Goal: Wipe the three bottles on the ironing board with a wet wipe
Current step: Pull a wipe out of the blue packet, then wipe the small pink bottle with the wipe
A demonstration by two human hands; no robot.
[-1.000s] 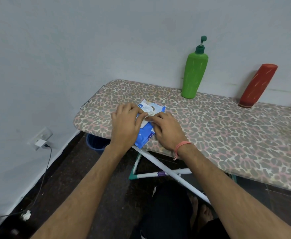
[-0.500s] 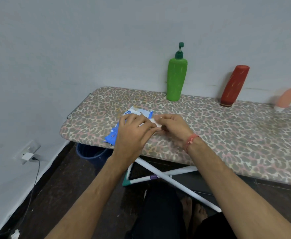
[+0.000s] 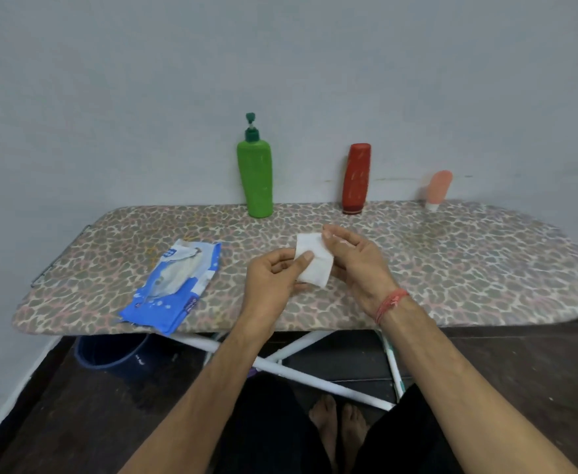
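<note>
Three bottles stand along the wall at the back of the ironing board: a green pump bottle, a red bottle standing on its cap, and a small pink tube leaning on the wall. A folded white wet wipe is held between both hands above the board's middle. My left hand pinches its left edge with the thumb on top. My right hand holds its right side. The blue wipes pack lies open on the board's left, apart from my hands.
The board has a leopard-print cover and white crossed legs. A blue bucket stands on the dark floor under its left end. The grey wall runs right behind the bottles. My legs and bare feet show below.
Both hands left the wipes pack and moved right with a white wipe pulled out of it. The pack now lies alone on the left. The view swung right, showing all three bottles.
</note>
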